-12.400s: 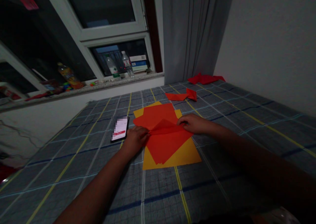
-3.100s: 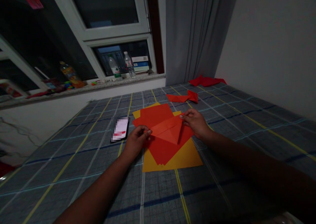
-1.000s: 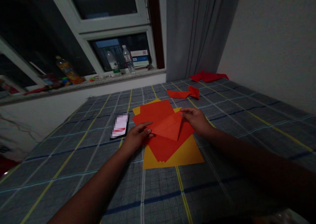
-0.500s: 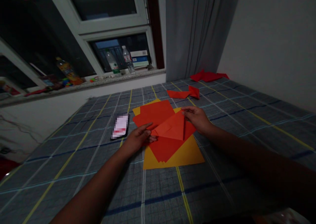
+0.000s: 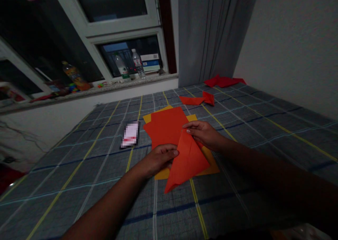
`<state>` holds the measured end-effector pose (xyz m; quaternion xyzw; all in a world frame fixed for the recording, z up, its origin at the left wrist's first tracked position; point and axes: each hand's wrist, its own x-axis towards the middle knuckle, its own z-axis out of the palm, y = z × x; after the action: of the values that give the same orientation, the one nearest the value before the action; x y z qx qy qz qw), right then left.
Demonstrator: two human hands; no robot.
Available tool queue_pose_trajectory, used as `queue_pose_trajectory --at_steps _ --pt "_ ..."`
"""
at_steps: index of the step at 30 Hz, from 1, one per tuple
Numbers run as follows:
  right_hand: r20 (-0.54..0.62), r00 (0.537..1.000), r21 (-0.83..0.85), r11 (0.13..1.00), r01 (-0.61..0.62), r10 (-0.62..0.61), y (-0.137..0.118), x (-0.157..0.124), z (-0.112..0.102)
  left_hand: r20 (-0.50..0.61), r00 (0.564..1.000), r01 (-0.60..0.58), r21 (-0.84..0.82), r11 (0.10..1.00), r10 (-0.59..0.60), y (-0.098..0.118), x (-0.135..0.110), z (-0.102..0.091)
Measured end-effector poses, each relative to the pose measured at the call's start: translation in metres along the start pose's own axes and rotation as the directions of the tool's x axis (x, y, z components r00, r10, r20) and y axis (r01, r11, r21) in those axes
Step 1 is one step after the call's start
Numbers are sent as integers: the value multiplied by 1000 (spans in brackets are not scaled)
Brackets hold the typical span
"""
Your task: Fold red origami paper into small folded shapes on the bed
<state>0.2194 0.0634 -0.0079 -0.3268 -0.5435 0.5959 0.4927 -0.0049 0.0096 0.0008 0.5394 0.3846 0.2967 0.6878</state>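
Note:
Both hands hold one folded sheet of orange-red paper [image 5: 188, 159], tilted so that a narrow point hangs toward me at lower left. My left hand [image 5: 162, 159] pinches its left edge between thumb and fingers. At its top corner, my right hand [image 5: 199, 132] grips it with thumb and forefinger. Beneath lie red paper sheets [image 5: 167, 123], turned at an angle over yellow paper [image 5: 161, 174]. The folded piece covers much of the stack's near part.
A phone [image 5: 130, 134] lies left of the paper on the checked cloth [image 5: 92, 183]. Behind are a folded orange paper piece [image 5: 194, 100] and red folded paper [image 5: 224, 81]. Bottles [image 5: 137, 63] and books [image 5: 150, 63] stand on the window sill [image 5: 105, 88].
The folded paper has been turned, so its narrow point now faces toward me instead of left. My right hand has moved left and down, and my left hand slightly right and down.

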Motion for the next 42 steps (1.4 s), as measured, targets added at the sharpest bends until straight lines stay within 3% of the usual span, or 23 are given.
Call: queue_pose_trajectory --at_steps 2,4,5,7,9,11,14,17,19,22,27,33,38,42 --pt "-47 996 -97 992 76 -81 -2 -2 1 -44 999 -12 -33 999 11 -1 2 4" --pt "-156 949 -301 928 218 -273 -9 -4 1 -184 978 -106 -18 994 101 -1 4 3" --pt "-185 899 -426 857 291 -397 -13 -6 0 -268 950 -159 31 987 162 0 5 2" --pt "-135 796 -628 672 392 -590 -20 -11 1 -392 877 -224 181 958 279 1 6 -1" --pt "-39 770 -706 563 430 -637 -24 -17 5 -446 815 -257 296 920 371 3 6 -1" --pt "-8 818 -708 581 401 -575 -23 -24 13 -452 784 -287 342 895 425 2 5 1" --pt "-4 924 -630 719 294 -381 -14 -32 27 -364 811 -329 365 871 459 2 1 7" --pt "83 975 -417 882 220 -204 -6 -34 35 -237 819 -391 437 810 522 4 -1 11" --pt "146 980 -250 954 168 -134 -4 -31 35 -184 816 -411 483 773 548 6 -1 11" --pt "148 982 -118 983 138 -120 -3 -27 34 -148 822 -395 547 738 550 10 -2 9" --pt "155 987 -2 999 44 -43 -3 -26 35 -199 833 -327 575 750 516 11 -2 11" --pt "208 978 23 1000 4 -9 1 -26 36 -150 848 -352 557 752 508 5 0 7" --pt "204 979 32 999 -10 4 -1 -22 34 -152 842 -422 412 807 518 -3 3 3" --pt "90 996 -65 997 35 -29 -3 -22 32 -168 825 -443 401 802 540 -4 2 4"
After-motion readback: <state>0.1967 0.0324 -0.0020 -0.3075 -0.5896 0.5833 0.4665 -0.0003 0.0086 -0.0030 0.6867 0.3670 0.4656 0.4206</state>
